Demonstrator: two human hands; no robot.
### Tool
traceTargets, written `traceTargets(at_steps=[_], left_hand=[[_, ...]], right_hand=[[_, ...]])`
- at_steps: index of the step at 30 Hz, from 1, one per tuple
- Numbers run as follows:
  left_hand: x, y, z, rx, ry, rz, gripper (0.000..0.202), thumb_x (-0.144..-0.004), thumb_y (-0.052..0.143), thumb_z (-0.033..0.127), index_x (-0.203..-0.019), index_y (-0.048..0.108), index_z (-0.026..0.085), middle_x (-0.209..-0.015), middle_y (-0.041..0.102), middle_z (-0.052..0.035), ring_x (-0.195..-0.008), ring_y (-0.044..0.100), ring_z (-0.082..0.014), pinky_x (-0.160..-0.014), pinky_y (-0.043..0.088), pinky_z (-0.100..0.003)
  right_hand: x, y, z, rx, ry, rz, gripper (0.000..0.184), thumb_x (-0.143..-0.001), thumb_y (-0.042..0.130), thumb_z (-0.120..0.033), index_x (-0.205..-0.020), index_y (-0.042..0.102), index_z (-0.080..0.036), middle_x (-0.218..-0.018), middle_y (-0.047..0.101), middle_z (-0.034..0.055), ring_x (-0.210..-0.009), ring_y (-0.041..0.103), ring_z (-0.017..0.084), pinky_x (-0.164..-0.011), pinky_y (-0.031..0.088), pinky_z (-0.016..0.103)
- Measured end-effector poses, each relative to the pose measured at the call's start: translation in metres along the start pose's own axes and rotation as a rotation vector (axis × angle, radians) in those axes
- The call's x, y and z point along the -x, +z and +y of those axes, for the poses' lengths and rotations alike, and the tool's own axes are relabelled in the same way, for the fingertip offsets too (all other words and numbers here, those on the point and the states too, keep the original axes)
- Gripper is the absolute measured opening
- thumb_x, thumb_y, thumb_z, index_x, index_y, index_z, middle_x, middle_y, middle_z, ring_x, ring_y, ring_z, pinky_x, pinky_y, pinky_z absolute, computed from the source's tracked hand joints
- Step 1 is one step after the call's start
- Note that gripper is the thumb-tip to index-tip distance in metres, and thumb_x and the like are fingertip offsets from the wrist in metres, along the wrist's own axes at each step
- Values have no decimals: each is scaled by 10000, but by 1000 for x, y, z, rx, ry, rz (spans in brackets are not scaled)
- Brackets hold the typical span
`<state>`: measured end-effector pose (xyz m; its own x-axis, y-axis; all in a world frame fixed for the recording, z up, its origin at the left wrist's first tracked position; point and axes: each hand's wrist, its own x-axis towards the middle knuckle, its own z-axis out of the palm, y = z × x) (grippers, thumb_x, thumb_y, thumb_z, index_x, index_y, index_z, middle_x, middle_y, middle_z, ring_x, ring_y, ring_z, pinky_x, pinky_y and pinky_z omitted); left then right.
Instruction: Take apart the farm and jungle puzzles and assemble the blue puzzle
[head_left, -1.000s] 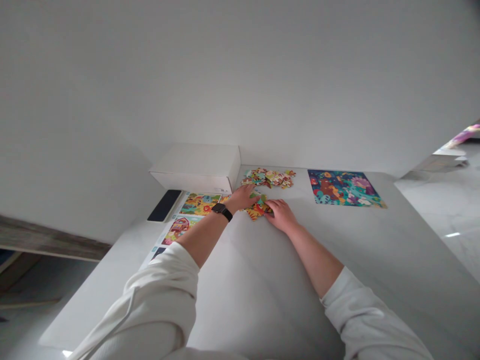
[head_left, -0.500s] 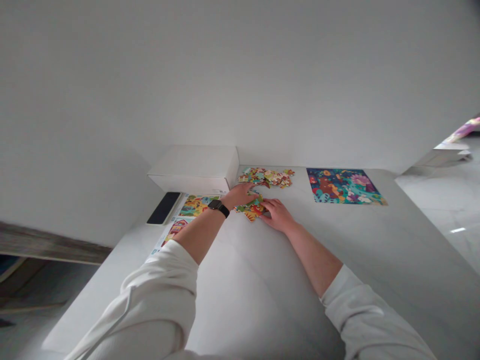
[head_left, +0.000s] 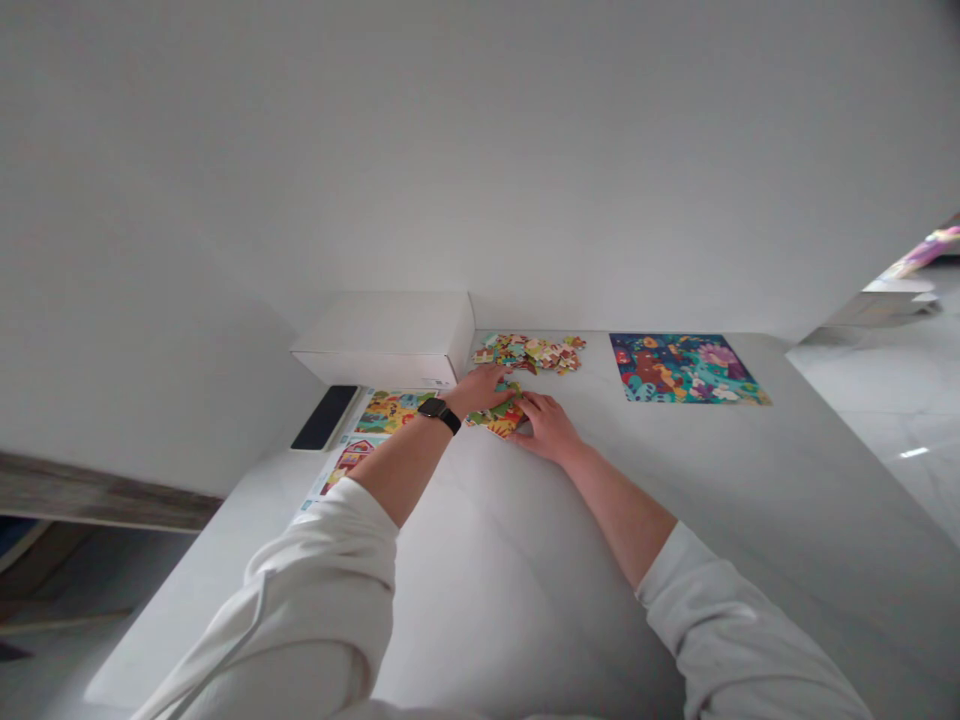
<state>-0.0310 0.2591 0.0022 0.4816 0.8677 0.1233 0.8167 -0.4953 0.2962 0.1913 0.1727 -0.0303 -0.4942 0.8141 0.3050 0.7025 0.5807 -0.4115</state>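
Head view, the only one. The right hand (head_left: 551,428) is now a bit further in toward the left hand (head_left: 480,388) than a second ago. Between the two lies the puzzle patch (head_left: 495,422), flat on the white table (head_left: 487,570). Its lower edge, which stuck out in a point before, now looks flatter. Left hand is in about the same spot, near the front corner of the white box (head_left: 379,370). Reads as pieces being pushed together at the patch's right side; whether any are locked, can't tell.

Grip: left fingers spread over the patch's upper left, thumb apart; right fingers and thumb at its right edge, thumb lower. Looks like touching on both sides; pinching or only pressing, can't tell for either, since the contact is small and partly covered.

Loose pieces (head_left: 534,352) sit in a heap just behind the patch, unchanged, so there's work left in that pile. Printed sheet (head_left: 384,412) left of the patch, partly under the left forearm; phone (head_left: 324,418) beside it. Dark colourful picture (head_left: 686,370) well to the right, untouched.
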Motion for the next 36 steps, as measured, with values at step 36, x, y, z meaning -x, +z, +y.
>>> traceTargets(at_steps=[36], left_hand=[[37, -30, 2, -19, 167, -219, 853, -667, 952, 379, -1444, 656, 188, -1434, 683, -187, -1328, 632, -370, -1170, 459, -445]], right_hand=[[-9, 15, 2, -45, 80, 7, 743, -892, 825, -429, -1542, 588, -162, -1580, 603, 210, -1495, 528, 383, -1304, 354, 543]])
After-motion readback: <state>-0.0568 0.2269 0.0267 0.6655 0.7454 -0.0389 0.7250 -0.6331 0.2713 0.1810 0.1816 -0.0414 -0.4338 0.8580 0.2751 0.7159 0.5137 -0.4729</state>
